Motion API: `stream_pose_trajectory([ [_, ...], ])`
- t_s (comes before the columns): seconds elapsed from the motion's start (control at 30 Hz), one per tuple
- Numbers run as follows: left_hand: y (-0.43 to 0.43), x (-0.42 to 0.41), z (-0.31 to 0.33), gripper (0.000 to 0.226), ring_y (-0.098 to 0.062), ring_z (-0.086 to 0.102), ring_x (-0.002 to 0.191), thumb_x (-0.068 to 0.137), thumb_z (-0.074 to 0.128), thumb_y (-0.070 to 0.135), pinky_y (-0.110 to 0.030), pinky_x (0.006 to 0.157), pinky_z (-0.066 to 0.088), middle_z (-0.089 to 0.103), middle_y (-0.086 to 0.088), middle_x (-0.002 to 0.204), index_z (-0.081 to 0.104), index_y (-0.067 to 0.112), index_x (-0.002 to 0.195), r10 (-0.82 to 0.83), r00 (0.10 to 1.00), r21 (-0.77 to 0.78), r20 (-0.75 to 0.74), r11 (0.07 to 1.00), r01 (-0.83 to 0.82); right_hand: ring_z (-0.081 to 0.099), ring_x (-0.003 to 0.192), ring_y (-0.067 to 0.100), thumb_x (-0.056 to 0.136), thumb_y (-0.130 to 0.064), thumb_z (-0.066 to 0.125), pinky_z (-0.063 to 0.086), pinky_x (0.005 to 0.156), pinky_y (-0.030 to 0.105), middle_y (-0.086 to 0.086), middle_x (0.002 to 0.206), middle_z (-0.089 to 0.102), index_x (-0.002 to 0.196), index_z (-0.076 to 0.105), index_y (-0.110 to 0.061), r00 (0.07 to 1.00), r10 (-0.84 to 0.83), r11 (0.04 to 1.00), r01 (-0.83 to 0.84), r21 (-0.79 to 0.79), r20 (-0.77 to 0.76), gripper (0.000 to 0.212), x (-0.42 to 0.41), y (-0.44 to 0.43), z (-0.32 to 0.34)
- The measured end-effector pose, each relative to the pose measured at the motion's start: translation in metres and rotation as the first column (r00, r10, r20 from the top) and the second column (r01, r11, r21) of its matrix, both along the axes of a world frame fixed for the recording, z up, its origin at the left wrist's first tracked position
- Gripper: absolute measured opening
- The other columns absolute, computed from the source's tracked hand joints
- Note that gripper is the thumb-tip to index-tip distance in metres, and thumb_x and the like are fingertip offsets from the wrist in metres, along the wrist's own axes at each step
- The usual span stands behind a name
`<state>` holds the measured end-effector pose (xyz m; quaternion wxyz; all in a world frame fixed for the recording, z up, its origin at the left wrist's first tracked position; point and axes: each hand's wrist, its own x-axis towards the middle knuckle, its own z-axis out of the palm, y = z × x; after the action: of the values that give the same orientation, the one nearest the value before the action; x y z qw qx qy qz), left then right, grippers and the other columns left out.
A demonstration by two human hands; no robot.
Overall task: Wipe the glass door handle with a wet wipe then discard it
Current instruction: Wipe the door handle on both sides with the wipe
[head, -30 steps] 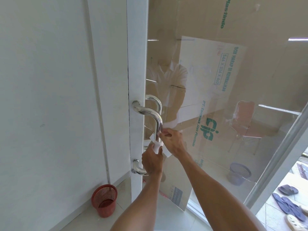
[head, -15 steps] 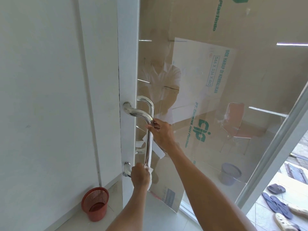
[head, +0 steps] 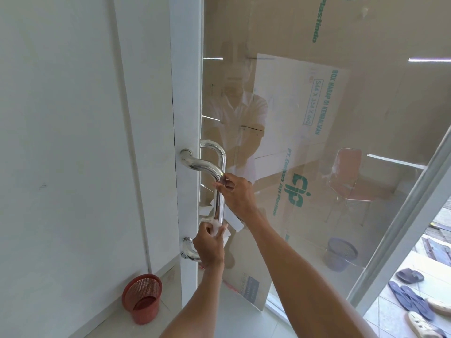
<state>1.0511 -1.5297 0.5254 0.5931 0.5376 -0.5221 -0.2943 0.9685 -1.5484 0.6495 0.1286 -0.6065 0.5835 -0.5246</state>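
Observation:
A polished steel door handle [head: 220,203] stands upright on the glass door [head: 317,142], fixed to the white door frame [head: 186,106]. My left hand [head: 210,245] grips a crumpled white wet wipe [head: 220,229] against the lower part of the bar, just above the bottom mount. At the top of the straight part, just under the upper bend, my right hand [head: 235,191] curls its fingers round the bar. A white sheet [head: 234,222] hangs under my right wrist; what it is I cannot tell.
A red mesh waste basket [head: 142,298] stands on the floor at the foot of the white wall, left of the door. Behind the glass are cardboard boxes, a chair [head: 349,172] and a blue basket [head: 340,254]. Sandals [head: 410,289] lie outside at the lower right.
My left hand slid the wipe from the middle of the bar down toward its lower end. My right hand moved up from the middle to just under the upper bend.

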Motion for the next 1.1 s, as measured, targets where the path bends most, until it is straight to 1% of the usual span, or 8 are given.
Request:
stream_pose_trajectory([
  [0.13,0.01,-0.001,-0.019,0.028,-0.023,0.066,0.066,0.08,0.077,0.031,-0.018,0.053,0.04,0.072,-0.006,0.072,0.069,0.004,0.076,0.017,0.995,0.11,0.102,0.993,-0.028,0.069,0.082,0.002,0.082,-0.034,0.074,0.052,0.077,0.015,-0.005,0.083,0.074,0.078,0.063,-0.017,1.0,0.021,1.0,-0.02,-0.008,0.023,0.02,-0.002,0.0,-0.002],
  [0.23,0.014,0.002,-0.025,0.019,-0.033,0.068,0.087,0.082,0.069,0.013,-0.038,0.073,0.056,0.072,-0.016,0.091,0.068,0.001,0.096,-0.129,0.97,0.264,0.207,0.962,0.072,0.069,0.081,0.002,0.082,-0.033,0.074,0.052,0.077,0.015,-0.004,0.083,0.074,0.079,0.064,-0.017,0.999,0.033,0.999,-0.033,-0.009,0.033,0.019,-0.002,0.001,-0.002],
  [0.37,0.019,0.018,-0.01,0.049,-0.049,0.057,0.103,0.065,0.046,-0.008,-0.056,0.083,0.047,0.062,-0.032,0.107,0.058,-0.003,0.113,-0.317,0.931,0.256,0.182,0.929,0.266,0.069,0.083,0.003,0.082,-0.034,0.074,0.053,0.078,0.017,-0.004,0.085,0.074,0.079,0.063,-0.018,0.999,0.038,0.999,-0.038,0.003,0.027,0.02,-0.002,0.001,-0.001],
  [0.53,0.007,0.016,0.024,0.064,-0.034,0.065,0.093,0.06,0.038,0.006,-0.036,0.077,0.055,0.07,-0.014,0.096,0.06,0.004,0.12,-0.261,0.962,0.087,0.084,0.963,0.254,0.069,0.084,0.007,0.082,-0.037,0.073,0.055,0.079,0.024,-0.005,0.085,0.074,0.076,0.061,-0.02,0.999,0.024,0.999,-0.024,0.023,0.032,0.021,0.0,0.001,0.0],
  [0.63,0.003,0.01,0.02,0.052,-0.034,0.061,0.107,0.075,0.042,-0.005,-0.042,0.089,0.052,0.066,-0.014,0.114,0.054,0.01,0.123,-0.323,0.942,0.238,0.095,0.926,0.293,0.07,0.083,0.007,0.082,-0.036,0.073,0.055,0.079,0.025,-0.005,0.085,0.074,0.077,0.062,-0.02,0.999,0.016,1.0,-0.016,0.023,0.028,0.021,0.001,0.001,0.0],
  [0.87,0.004,0.022,-0.027,0.062,-0.032,0.048,0.125,0.085,0.035,-0.005,-0.036,0.098,0.044,0.044,-0.017,0.141,0.024,0.009,0.145,-0.613,0.78,0.653,0.121,0.641,0.403,0.068,0.08,0.0,0.083,-0.036,0.072,0.048,0.072,0.011,-0.007,0.082,0.073,0.075,0.06,-0.021,0.997,0.048,0.999,-0.048,0.007,0.055,0.021,-0.001,0.003,-0.001],
  [1.0,0.01,0.021,-0.011,0.066,-0.033,0.051,0.124,0.078,0.041,-0.009,-0.042,0.1,0.047,0.051,-0.014,0.138,0.038,0.013,0.14,-0.497,0.862,0.47,0.101,0.787,0.399,0.068,0.082,0.002,0.082,-0.038,0.072,0.046,0.071,0.009,-0.006,0.084,0.074,0.077,0.061,-0.02,0.998,0.045,0.999,-0.046,0.014,0.052,0.021,-0.001,0.002,-0.001],
  [1.1,0.017,0.01,0.009,0.093,-0.023,0.029,0.144,0.063,0.042,-0.015,-0.037,0.118,0.026,0.034,-0.003,0.154,0.026,0.014,0.151,-0.394,0.918,0.24,0.053,0.897,0.371,0.067,0.08,0.0,0.082,-0.037,0.073,0.047,0.07,0.013,-0.008,0.084,0.073,0.078,0.062,-0.02,0.998,0.028,0.999,-0.029,0.023,0.05,0.021,-0.001,0.0,0.0],
])
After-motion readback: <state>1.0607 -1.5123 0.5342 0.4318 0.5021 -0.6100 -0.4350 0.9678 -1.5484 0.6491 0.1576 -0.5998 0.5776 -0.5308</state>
